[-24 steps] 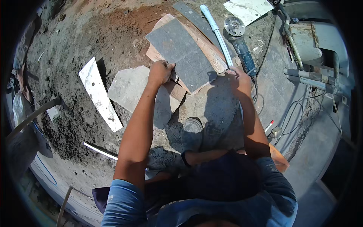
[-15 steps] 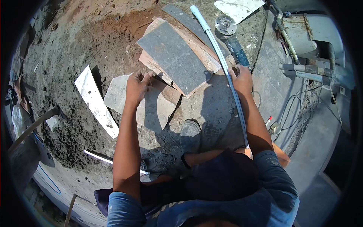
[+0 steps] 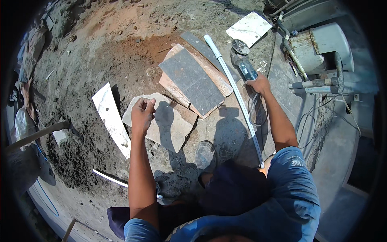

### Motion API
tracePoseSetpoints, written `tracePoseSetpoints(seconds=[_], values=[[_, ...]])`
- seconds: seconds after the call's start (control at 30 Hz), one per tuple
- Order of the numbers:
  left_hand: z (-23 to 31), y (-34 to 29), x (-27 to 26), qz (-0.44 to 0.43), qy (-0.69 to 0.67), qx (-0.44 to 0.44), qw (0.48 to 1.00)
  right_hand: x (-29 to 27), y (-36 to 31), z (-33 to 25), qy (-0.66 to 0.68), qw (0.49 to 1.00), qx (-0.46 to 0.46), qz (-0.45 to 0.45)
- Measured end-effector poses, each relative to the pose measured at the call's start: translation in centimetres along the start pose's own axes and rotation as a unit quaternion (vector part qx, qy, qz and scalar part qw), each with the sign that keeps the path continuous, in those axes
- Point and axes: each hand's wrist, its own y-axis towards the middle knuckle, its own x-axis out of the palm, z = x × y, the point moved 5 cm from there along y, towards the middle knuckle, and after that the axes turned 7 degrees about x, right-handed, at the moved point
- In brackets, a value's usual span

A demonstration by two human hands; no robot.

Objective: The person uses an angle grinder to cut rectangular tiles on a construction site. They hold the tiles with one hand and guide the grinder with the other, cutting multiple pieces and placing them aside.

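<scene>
1. Hands first: our left hand [image 3: 142, 115] hovers loosely curled, grasping nothing, over the pale stone slab [image 3: 169, 129] on the ground.
2. Centre, the grey tile [image 3: 191, 80] looks stiff, heavy, brittle; we would lift it by opposite edges.
3. Our right hand [image 3: 259, 84] clasps the angle grinder [image 3: 244, 64] by its body.

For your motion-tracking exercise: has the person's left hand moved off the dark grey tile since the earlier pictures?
Yes. The left hand has drawn back toward the person, off the dark grey tile, and is now over the pale stone slab.

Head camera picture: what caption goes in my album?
Right hand grips an angle grinder; left hand hovers over a stone slab.
</scene>
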Motion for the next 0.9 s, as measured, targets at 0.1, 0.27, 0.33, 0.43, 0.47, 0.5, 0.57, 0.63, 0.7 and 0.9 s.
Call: tracePoseSetpoints(seconds=[0.1,0.27,0.33,0.43,0.47,0.5,0.57,0.63,0.7,0.9], values=[[3.8,-1.1,3.1,-0.098,0.03,0.031,0.994,-3.1,-7.1,-1.6,0.324,0.937,0.034,-0.124],[8.3,-5.3,13.0,-0.219,-0.043,0.082,0.971,-8.0,-19.3,-7.0,0.447,0.872,-0.074,-0.183],[8.8,-7.1,15.8,-0.24,-0.312,0.039,0.919,-8.2,-23.7,-9.5,0.461,0.853,-0.111,-0.218],[10.0,-8.5,16.7,-0.246,-0.458,0.059,0.852,-7.6,-28.9,-13.0,0.395,0.855,-0.17,-0.29],[8.2,-8.7,16.0,-0.217,-0.524,-0.002,0.824,-6.6,-30.2,-13.2,0.355,0.883,-0.205,-0.228],[7.5,-8.5,14.5,-0.219,-0.523,0.03,0.823,-6.4,-31.3,-13.3,0.343,0.884,-0.258,-0.186],[7.2,-7.6,9.6,-0.114,-0.545,0.035,0.83,-5.5,-32.3,-12.4,0.262,0.894,-0.267,-0.247],[6.1,-5.5,4.1,-0.131,-0.601,0.068,0.785,-5.3,-33.4,-9.0,0.136,0.941,-0.256,-0.175],[6.3,-4.2,-0.7,-0.166,-0.601,0.102,0.775,-5.4,-34.5,-3.9,0.175,0.948,-0.219,-0.153],[13.9,-6.8,-14.4,0.076,-0.431,0.296,0.849,-13.2,-32.6,-0.2,0.219,0.923,-0.312,-0.057]])
